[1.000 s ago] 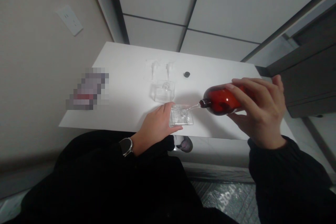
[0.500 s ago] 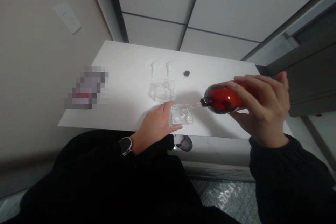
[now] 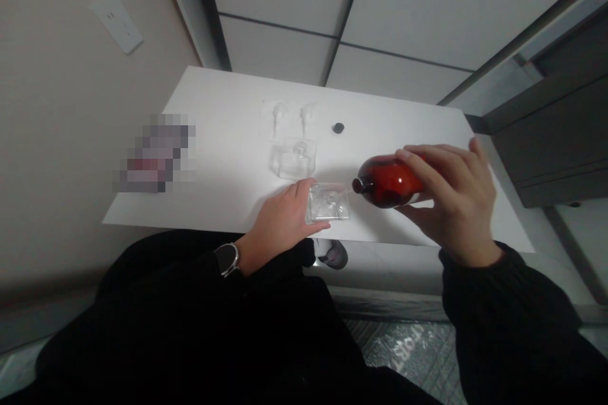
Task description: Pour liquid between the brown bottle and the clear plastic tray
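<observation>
Since a moment ago my right hand (image 3: pixel 451 202) has carried the tilted red bottle (image 3: pixel 387 181) leftward, its mouth now nearer the clear container (image 3: pixel 327 204) at frame centre, which my left hand (image 3: pixel 280 224) grips on the bench (image 3: pixel 218 139).

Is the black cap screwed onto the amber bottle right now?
No. The amber bottle in the right hand has an open neck tipped toward the clear square bottle, while the black cap lies apart on the white table.
</observation>
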`<state>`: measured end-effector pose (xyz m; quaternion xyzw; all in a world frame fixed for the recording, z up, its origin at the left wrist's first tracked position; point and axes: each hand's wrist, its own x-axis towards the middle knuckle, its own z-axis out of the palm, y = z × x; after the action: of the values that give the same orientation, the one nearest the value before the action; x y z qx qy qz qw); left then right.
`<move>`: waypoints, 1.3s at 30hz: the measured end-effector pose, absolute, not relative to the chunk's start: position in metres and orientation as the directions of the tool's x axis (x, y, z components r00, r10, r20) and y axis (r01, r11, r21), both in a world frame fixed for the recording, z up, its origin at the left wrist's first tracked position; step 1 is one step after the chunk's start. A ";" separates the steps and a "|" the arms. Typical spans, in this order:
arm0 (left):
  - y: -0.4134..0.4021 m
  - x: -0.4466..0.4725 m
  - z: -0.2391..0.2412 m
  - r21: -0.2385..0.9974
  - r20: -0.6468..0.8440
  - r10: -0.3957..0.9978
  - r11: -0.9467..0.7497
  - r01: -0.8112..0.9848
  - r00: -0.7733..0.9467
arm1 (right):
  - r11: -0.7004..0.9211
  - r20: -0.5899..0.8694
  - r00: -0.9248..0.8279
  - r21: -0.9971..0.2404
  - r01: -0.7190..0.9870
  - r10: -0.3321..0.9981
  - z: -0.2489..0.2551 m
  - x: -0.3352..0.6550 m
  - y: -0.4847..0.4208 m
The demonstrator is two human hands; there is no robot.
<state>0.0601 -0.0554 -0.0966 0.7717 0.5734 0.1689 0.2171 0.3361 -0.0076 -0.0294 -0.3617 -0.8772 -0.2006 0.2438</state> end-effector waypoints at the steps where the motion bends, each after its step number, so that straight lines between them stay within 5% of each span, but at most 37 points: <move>1: -0.055 0.060 -0.096 0.530 0.010 0.958 -0.248 0.811 0.286 | 0.666 0.570 -0.611 0.143 0.732 0.549 -0.033 0.335 -0.008; 14: -0.061 0.023 -0.070 0.547 -0.114 0.948 -0.191 0.815 0.298 | 0.535 0.575 -0.190 -0.521 0.664 0.796 -0.104 0.329 0.002; 22: -0.070 -0.012 -0.044 0.382 -0.217 0.953 -0.114 0.917 0.209 | 0.442 0.576 0.012 -0.641 0.628 0.817 -0.132 0.342 0.005; 27: -0.058 -0.038 -0.045 0.331 -0.154 0.977 -0.090 0.939 0.148 | 0.330 0.497 0.130 -0.728 0.600 0.858 -0.143 0.344 0.006; 39: 0.006 -0.063 -0.068 0.421 -0.044 0.972 -0.192 0.887 0.232 | 0.263 0.432 0.196 -0.788 0.557 0.881 -0.134 0.335 0.005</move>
<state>-0.0632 0.0063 -0.0683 0.7632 0.6088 0.1169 0.1824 0.3349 0.0053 -0.1340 -0.5857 -0.6135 0.1604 0.5048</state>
